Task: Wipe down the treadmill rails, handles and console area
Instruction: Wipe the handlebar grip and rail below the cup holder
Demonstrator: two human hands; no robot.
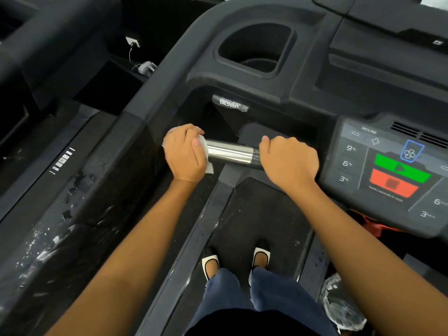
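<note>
A shiny metal handle (230, 152) juts leftward from the treadmill console (397, 166). My left hand (185, 154) grips the handle's left end with a white wipe (204, 151) wrapped under the fingers; the wipe shows at the palm's edge and below it. My right hand (289, 160) is curled around the handle's right end, close to the console panel. The left side rail (135, 132) runs diagonally from the console's corner down to the lower left, its surface scuffed and flaked.
A deep cup holder (254, 48) sits above the handle. The console panel has green and red buttons and incline keys. My feet (236, 260) stand on the belt. A crumpled clear plastic bag (339, 304) lies at lower right. Another treadmill (36, 57) stands on the left.
</note>
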